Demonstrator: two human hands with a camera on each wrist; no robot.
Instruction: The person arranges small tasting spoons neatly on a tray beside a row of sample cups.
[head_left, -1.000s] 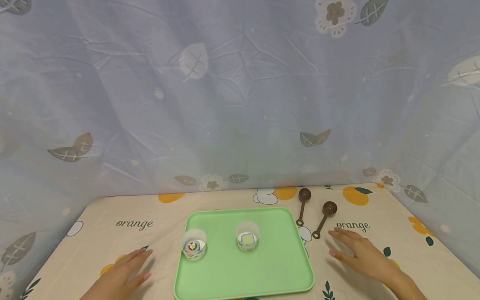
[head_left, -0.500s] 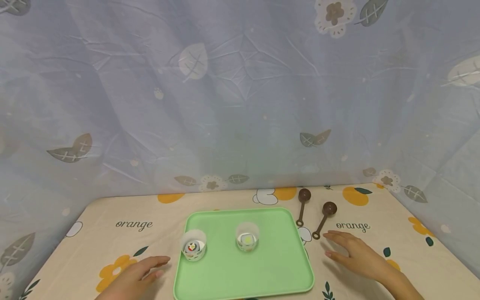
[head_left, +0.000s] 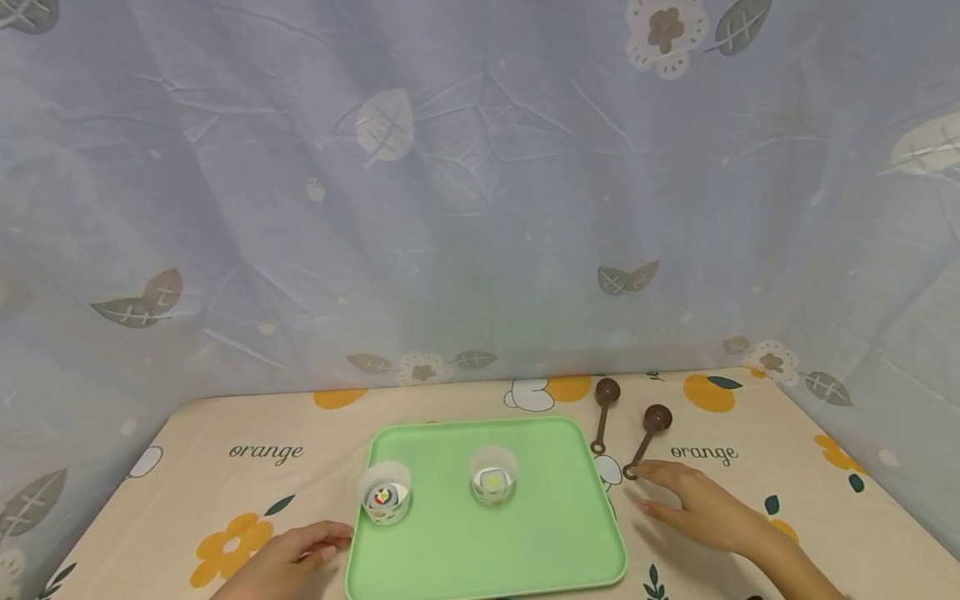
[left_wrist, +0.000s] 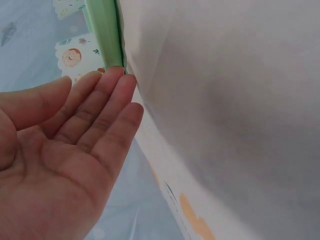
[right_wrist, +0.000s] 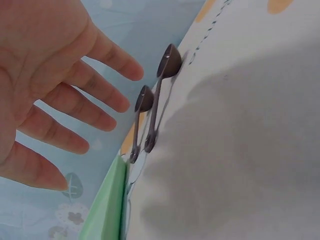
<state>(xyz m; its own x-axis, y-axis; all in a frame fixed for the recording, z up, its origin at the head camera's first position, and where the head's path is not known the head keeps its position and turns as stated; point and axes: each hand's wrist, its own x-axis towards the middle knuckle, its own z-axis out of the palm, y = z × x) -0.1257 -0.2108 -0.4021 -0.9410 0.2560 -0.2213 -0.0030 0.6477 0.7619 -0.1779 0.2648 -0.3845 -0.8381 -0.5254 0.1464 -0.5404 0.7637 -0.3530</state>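
My left hand [head_left: 288,557] is at the left side of a light green tray [head_left: 487,554], fingertips right at the rim. In the left wrist view its fingers [left_wrist: 112,95] are extended, palm facing the camera. Two white paper cups with printed patterns stand on the tray. The left cup [head_left: 395,472] contains a piece resembling a sushi roll, and the middle cup [head_left: 495,457] a piece with a yellow-green centre. My right hand [head_left: 701,508] hovers with spread fingers, overlapping the ring end of the nearer brown scoop [head_left: 657,418] in the head view. A second brown scoop [head_left: 607,392] lies beside it.
A cream cloth [head_left: 180,479] printed with oranges, leaves and the word "orange" covers the table. Behind it and along the sides hangs a pale blue curtain [head_left: 480,250] with leaf prints. Both scoops lie off the tray's right back corner.
My left hand has moved right, from over the cloth to the tray's left rim. My right hand has shifted slightly left, towards the nearer scoop's handle. Tray, cups and scoops have stayed put.
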